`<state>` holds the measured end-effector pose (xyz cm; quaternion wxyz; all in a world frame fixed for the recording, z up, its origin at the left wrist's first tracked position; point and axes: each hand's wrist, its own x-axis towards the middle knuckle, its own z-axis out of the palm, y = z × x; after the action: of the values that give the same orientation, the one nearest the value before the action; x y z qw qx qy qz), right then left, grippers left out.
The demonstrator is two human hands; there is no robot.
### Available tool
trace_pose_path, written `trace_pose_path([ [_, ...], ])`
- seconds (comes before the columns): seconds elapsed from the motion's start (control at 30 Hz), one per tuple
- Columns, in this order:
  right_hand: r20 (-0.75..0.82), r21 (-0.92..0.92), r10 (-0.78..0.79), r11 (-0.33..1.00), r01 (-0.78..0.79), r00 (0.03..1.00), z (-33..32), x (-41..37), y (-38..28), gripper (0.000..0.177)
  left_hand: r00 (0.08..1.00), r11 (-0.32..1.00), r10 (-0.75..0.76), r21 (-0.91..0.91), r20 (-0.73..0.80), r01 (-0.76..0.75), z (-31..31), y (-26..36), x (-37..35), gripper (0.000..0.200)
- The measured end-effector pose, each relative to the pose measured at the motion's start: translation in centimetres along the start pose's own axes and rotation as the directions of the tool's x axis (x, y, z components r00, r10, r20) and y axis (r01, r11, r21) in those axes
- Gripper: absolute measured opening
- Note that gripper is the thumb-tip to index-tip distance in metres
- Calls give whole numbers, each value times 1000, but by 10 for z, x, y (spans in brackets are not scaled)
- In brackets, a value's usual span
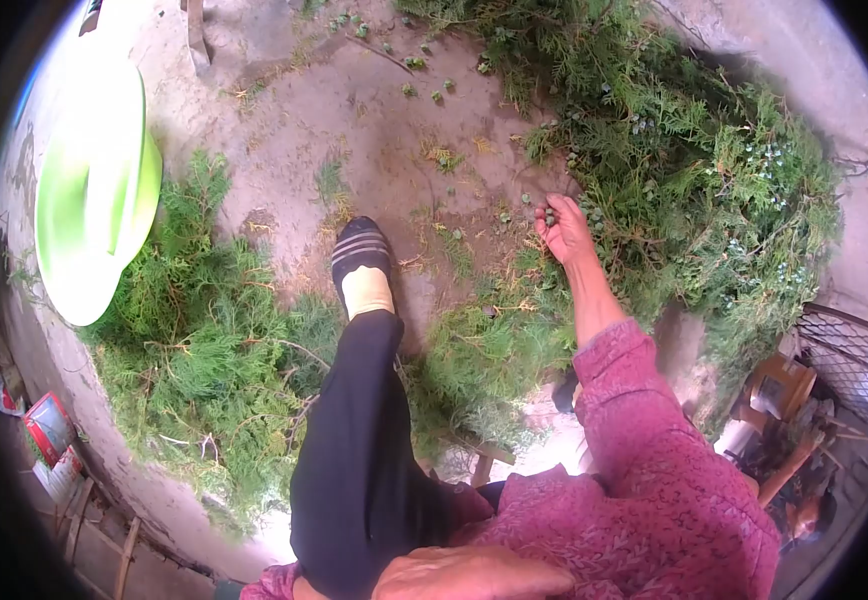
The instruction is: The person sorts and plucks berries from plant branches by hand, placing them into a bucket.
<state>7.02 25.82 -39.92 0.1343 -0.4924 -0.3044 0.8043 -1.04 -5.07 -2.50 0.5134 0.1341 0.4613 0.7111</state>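
My right hand (566,228) is low over the ground at the left edge of a large pile of green conifer branches (694,170). Its fingers are pinched together around a small green cone (550,216). More small cones (436,97) lie scattered on the dirt floor (284,130). My left hand (474,575) is at the bottom edge, beside my dark trouser leg (349,430); its back shows, but its fingertips are hard to make out.
A bright green basin (139,190) stands at the left beside another heap of branches (204,350). My shoe (362,245) is between the heaps. Wire mesh (859,350) and wood pieces (782,385) are at lower right, a red box (49,428) at lower left.
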Motion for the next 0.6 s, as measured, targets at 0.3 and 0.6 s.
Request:
trace_pose_path([
  [0.3,-82,-479,-46,878,1,996,13,35,12,10,999,1000,-16,-22,-34,15,3,0,5,26],
  [0.6,87,-471,81,882,-31,993,1,-20,30,26,1000,999,-23,38,21,23,3,-3,5,26],
])
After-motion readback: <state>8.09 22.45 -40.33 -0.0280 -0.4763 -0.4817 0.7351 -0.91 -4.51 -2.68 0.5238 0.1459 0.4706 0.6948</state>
